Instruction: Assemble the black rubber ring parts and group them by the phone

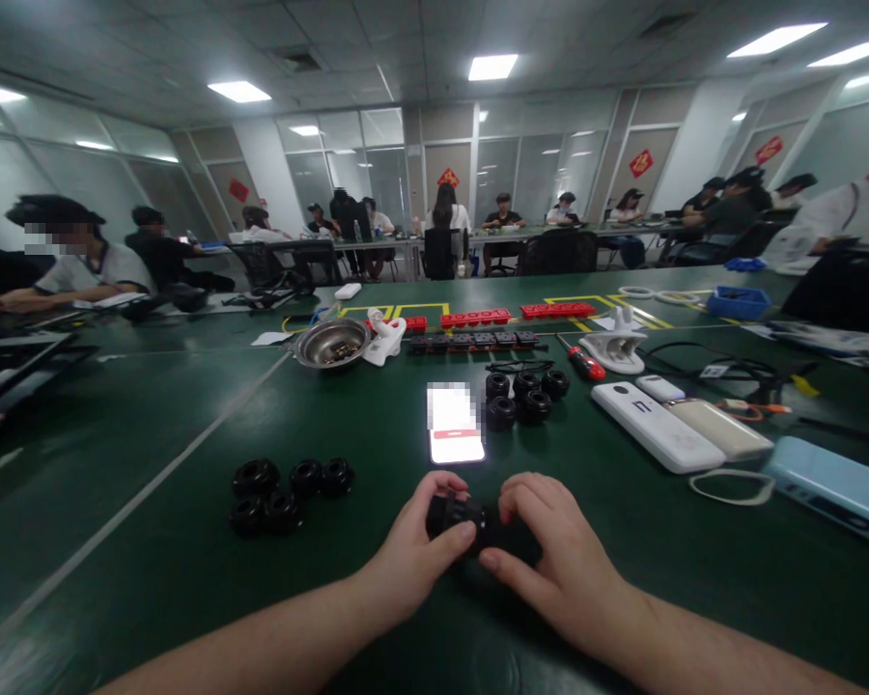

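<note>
In the head view my left hand (426,536) is closed around a black cylindrical part (449,514), thumb on the near side. Beside it, my right hand (550,550) has its thumb and fingers apart, with a gap between them at the part's right end. A lit phone (456,425) lies just beyond my hands. Several similar black ring-shaped parts (281,510) sit in a group to the left. Another group of black ring-shaped parts (527,394) stands right of the phone.
A metal bowl (331,346) with small pieces stands at the back left, near red plastic strips (474,318). A red-handled screwdriver (586,362), a white power bank (656,425) and a light-blue case (832,487) lie to the right. Several people sit around the room.
</note>
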Available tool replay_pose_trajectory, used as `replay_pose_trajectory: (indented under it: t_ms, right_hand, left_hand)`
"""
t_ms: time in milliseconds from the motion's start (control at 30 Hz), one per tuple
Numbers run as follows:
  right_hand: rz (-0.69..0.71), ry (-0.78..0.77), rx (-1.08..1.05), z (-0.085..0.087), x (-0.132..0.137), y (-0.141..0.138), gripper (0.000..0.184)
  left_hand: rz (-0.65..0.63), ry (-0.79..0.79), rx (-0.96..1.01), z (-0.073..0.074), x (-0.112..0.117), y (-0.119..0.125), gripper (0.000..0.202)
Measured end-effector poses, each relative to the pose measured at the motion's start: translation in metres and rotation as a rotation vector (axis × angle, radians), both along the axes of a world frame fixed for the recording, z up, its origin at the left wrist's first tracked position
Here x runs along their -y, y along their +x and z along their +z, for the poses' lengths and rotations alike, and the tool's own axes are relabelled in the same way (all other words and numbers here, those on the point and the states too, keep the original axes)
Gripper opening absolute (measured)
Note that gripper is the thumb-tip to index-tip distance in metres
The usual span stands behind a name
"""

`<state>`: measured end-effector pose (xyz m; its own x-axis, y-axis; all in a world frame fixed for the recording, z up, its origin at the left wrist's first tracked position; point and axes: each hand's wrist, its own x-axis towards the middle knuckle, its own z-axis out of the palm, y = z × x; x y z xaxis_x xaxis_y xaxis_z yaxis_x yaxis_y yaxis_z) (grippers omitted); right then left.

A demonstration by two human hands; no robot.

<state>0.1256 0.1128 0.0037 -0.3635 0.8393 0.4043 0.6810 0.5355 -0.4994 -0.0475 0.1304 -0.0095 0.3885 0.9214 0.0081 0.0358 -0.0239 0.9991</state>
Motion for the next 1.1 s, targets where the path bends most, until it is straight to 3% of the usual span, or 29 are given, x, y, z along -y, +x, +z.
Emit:
replay_pose_trajectory:
  t_ms: [200, 333, 500, 667, 767, 867, 1100]
  right_hand:
    - [0.073, -0.174, 0.092, -0.004, -0.006, -0.002, 0.02]
    - [0.074, -0.126, 0.056, -0.006, -0.007, -0.001, 0.022]
    - [0.061, -0.085, 0.038, -0.004, -0.005, -0.001, 0.032]
    - [0.036, -0.212, 0.073, -0.003, -0.008, 0.0, 0.017]
    - [0.085, -0.226, 0.095, -0.005, -0.011, 0.001, 0.024]
    - [0.079, -0.206, 0.054, -0.008, -0.012, 0.001, 0.013]
    - [0.118, -0.116, -0.009, -0.005, -0.008, 0.002, 0.03]
  left_hand:
    - [-0.094, -0.063, 0.103, -0.003, 0.001, -0.003, 0.048]
    - [-0.035, -0.033, 0.019, -0.006, -0.001, -0.004, 0.04]
    - [-0.033, -0.138, -0.031, -0.003, -0.001, 0.0, 0.038]
    - [-0.001, -0.057, -0.027, 0.003, 0.002, 0.001, 0.038]
    - [-0.058, -0.017, -0.023, 0.0, 0.002, -0.002, 0.046]
    - [-0.11, -0.013, 0.017, -0.005, 0.0, -0.005, 0.056]
    - [-0.018, -0.09, -0.076, -0.002, -0.003, -0.001, 0.045]
